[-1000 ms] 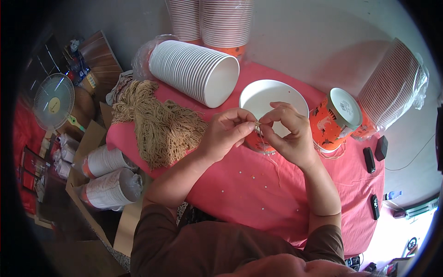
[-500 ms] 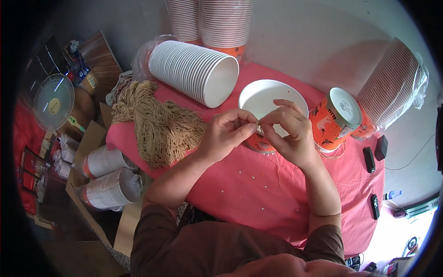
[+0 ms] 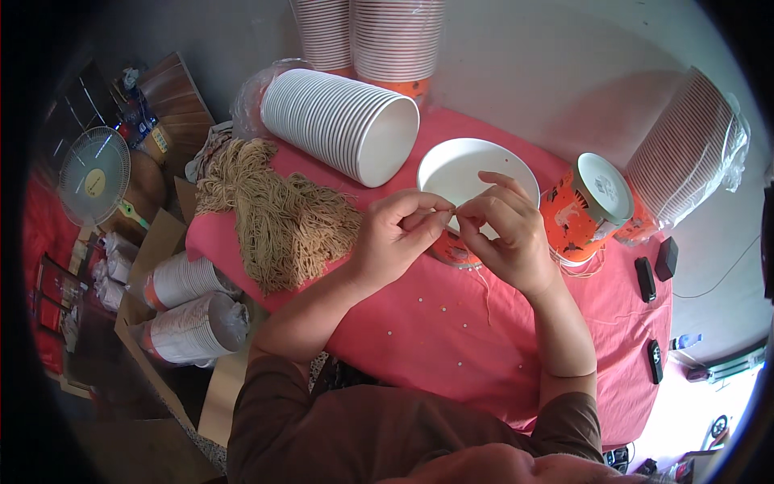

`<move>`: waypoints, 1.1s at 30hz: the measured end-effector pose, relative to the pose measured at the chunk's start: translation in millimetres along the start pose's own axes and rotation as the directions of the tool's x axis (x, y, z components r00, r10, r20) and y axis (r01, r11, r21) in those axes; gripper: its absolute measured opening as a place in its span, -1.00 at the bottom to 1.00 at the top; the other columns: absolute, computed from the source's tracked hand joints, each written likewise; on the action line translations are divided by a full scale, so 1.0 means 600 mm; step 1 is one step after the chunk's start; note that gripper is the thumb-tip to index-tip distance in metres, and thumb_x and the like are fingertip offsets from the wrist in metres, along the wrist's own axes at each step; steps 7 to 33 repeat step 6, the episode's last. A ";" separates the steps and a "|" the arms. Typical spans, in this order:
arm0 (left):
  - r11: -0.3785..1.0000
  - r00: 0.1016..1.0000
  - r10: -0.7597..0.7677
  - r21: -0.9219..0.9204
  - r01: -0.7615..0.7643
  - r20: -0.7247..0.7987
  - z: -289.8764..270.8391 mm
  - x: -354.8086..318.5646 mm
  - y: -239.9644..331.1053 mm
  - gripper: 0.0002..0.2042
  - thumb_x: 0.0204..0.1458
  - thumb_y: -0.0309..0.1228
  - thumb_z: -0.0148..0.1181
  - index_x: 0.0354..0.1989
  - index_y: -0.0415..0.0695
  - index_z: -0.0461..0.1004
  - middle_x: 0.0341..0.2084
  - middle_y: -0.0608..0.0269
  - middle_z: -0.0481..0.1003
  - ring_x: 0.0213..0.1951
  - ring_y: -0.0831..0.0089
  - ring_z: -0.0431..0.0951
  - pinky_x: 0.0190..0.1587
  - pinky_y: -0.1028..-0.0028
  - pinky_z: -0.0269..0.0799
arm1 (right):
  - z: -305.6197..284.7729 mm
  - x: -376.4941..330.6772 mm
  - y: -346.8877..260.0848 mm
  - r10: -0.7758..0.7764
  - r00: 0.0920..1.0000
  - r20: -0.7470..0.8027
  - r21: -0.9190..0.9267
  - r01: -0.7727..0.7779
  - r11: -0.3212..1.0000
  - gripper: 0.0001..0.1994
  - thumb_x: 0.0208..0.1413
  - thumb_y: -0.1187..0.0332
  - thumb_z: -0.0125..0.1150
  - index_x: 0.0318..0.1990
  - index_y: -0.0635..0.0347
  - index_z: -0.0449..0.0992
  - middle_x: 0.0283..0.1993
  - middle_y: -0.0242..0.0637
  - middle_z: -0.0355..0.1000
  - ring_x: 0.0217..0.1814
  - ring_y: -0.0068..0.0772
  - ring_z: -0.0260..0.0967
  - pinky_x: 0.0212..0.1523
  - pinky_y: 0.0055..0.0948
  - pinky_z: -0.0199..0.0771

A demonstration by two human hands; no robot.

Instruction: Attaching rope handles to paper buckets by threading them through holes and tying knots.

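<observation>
In front of an open paper bucket (image 3: 472, 153), white inside and orange patterned outside, my two hands meet fingertip to fingertip. My left hand (image 3: 401, 234) is closed in a pinch, and so is my right hand (image 3: 512, 234), its upper fingers raised and curled. Between the fingertips is a tiny piece of thin tan cord, mostly hidden by the fingers. Another length of tan cord (image 3: 487, 298) dangles below the bucket, near my right hand. The bucket's lower front is partly covered by my hands.
A heap of tan cords (image 3: 282, 214) lies left on the red-covered table (image 3: 419, 363), with small white bits scattered in front. Behind lies a stack of white buckets (image 3: 339, 125). An upturned orange bucket (image 3: 572, 214) stands right, near a bagged stack (image 3: 681, 153). An open carton (image 3: 153, 355) stands lower left.
My fingertips have shifted very slightly and still meet in the same place. The hanging cord has swung a little. Nothing else has visibly moved.
</observation>
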State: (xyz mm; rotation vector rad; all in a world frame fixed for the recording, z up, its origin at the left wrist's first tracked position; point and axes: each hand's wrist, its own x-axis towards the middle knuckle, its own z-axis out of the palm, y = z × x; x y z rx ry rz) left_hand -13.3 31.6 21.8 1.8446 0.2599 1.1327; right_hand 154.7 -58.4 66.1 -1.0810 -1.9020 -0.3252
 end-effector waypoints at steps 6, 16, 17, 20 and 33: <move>0.990 0.994 0.110 0.087 -0.112 0.026 -0.002 0.001 0.003 -0.83 0.11 -0.65 0.17 -0.13 -0.27 0.54 -0.27 0.17 0.59 -0.25 0.47 0.63 -0.22 0.55 0.57 | -0.001 -0.004 0.002 0.036 0.998 0.052 0.031 -0.038 0.999 -0.85 -0.09 0.57 0.30 -0.33 0.20 0.49 -0.54 -0.35 0.42 -0.44 -0.24 0.47 0.08 -0.07 0.50; 0.990 0.994 0.110 0.087 -0.112 0.026 -0.002 0.001 0.003 -0.83 0.11 -0.65 0.17 -0.13 -0.27 0.54 -0.27 0.17 0.59 -0.25 0.47 0.63 -0.22 0.55 0.57 | -0.001 -0.004 0.002 0.036 0.998 0.052 0.031 -0.038 0.999 -0.85 -0.09 0.57 0.30 -0.33 0.20 0.49 -0.54 -0.35 0.42 -0.44 -0.24 0.47 0.08 -0.07 0.50; 0.990 0.994 0.110 0.087 -0.112 0.026 -0.002 0.001 0.003 -0.83 0.11 -0.65 0.17 -0.13 -0.27 0.54 -0.27 0.17 0.59 -0.25 0.47 0.63 -0.22 0.55 0.57 | -0.001 -0.004 0.002 0.036 0.998 0.052 0.031 -0.038 0.999 -0.85 -0.09 0.57 0.30 -0.33 0.20 0.49 -0.54 -0.35 0.42 -0.44 -0.24 0.47 0.08 -0.07 0.50; 0.990 0.994 0.110 0.087 -0.112 0.026 -0.002 0.001 0.003 -0.83 0.11 -0.65 0.17 -0.13 -0.27 0.54 -0.27 0.17 0.59 -0.25 0.47 0.63 -0.22 0.55 0.57 | -0.001 -0.004 0.002 0.036 0.998 0.052 0.031 -0.038 0.999 -0.85 -0.09 0.57 0.30 -0.33 0.20 0.49 -0.54 -0.35 0.42 -0.44 -0.24 0.47 0.08 -0.07 0.50; 0.990 0.994 0.110 0.087 -0.112 0.026 -0.002 0.001 0.003 -0.83 0.11 -0.65 0.17 -0.13 -0.27 0.54 -0.27 0.17 0.59 -0.25 0.47 0.63 -0.22 0.55 0.57 | -0.001 -0.004 0.002 0.036 0.998 0.052 0.031 -0.038 0.999 -0.85 -0.09 0.57 0.30 -0.33 0.20 0.49 -0.54 -0.35 0.42 -0.44 -0.24 0.47 0.08 -0.07 0.50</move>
